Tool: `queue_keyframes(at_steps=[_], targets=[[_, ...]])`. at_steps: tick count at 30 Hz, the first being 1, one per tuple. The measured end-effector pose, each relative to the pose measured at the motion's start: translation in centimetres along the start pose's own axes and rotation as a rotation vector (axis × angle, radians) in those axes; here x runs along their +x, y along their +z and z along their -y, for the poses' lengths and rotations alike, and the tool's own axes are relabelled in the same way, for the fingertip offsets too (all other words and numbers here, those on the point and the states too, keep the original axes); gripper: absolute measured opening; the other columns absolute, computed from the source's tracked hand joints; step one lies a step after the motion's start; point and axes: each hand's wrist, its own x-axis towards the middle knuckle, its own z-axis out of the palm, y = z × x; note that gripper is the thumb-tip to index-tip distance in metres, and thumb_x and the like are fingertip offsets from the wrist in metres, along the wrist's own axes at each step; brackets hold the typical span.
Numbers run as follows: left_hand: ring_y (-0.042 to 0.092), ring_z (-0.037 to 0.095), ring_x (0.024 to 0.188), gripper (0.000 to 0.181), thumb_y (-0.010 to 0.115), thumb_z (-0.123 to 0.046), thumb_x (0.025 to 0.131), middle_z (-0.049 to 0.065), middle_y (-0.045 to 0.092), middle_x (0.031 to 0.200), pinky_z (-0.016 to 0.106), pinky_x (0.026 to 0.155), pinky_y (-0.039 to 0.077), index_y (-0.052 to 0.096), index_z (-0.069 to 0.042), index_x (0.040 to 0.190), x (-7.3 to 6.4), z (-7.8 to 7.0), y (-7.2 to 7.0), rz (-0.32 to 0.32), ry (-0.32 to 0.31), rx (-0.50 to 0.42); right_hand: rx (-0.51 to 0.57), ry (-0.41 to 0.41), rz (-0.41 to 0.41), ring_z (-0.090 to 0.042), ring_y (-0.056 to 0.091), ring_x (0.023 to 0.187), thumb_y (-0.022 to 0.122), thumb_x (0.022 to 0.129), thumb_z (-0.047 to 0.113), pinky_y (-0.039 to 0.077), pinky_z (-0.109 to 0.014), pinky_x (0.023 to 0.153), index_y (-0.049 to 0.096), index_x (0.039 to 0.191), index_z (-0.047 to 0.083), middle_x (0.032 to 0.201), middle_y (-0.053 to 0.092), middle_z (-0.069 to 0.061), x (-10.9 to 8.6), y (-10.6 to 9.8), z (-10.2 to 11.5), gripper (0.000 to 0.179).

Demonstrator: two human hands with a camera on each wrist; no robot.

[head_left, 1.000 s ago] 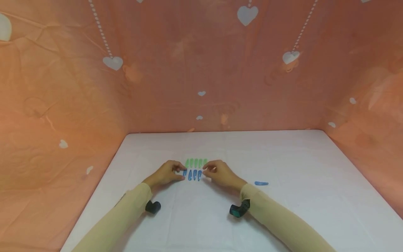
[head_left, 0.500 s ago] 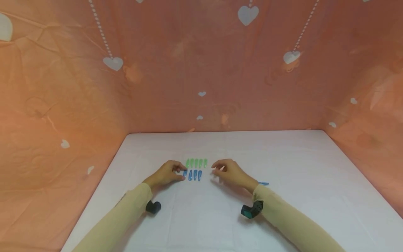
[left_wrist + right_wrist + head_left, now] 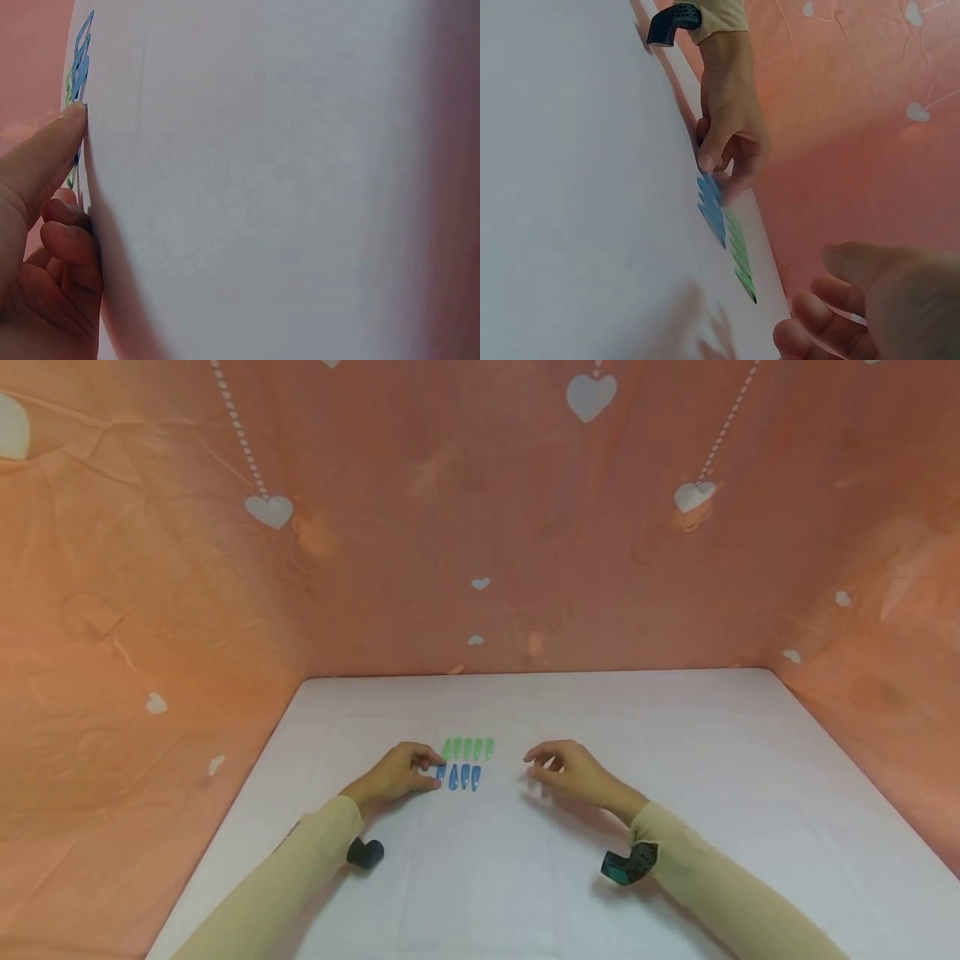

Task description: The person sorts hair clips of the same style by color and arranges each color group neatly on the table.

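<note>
Several blue snap hair clips [image 3: 465,776] lie upright side by side in a short row on the white table. Just behind them runs a matching row of green hair clips [image 3: 468,748]. With thumb and index finger at its two ends, my left hand [image 3: 401,769] pinches the leftmost blue hair clip [image 3: 441,772]. Off to the right of both rows, my right hand [image 3: 576,772] hovers over the table, fingers loosely bent and nothing between them. In the right wrist view the left hand [image 3: 731,142] reaches the end of the blue row.
The white table [image 3: 480,877] ends at an orange backdrop [image 3: 480,527] printed with pale hearts, which also rises at both sides. A dark wrist device [image 3: 365,854] sits below the left sleeve, another dark device [image 3: 630,864] below the right sleeve.
My right hand has left the right end of the blue row and moved rightward. Its forearm now covers the lone blue hair clip seen there before. The left hand has stayed put.
</note>
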Motion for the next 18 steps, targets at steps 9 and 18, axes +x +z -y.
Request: queue_keyframes(at_steps=[9,18], targets=[[0.047,0.019,0.092,0.031,0.081,-0.011,0.084,0.006,0.058,0.098,0.027,0.078,0.039,0.073,-0.007,0.113,0.0,0.0,0.1,-0.004,-0.011,-0.005,-0.006,0.008,0.01,-0.01,0.062,0.076,0.067,0.096,0.015,0.051,-0.023,0.064,0.071,0.115,-0.001,0.096,0.071,-0.01,-1.7,-1.4,-1.1,0.025],[0.048,0.019,0.094,0.03,0.08,-0.012,0.084,0.005,0.058,0.099,0.031,0.081,0.04,0.073,-0.009,0.113,0.0,-0.1,0.0,0.003,-0.014,-0.017,0.031,0.042,0.007,-0.018,0.067,0.076,0.068,0.096,0.013,0.051,-0.023,0.061,0.068,0.117,-0.004,0.096,0.069,-0.012,-2.8,-2.4,-2.4,0.027]])
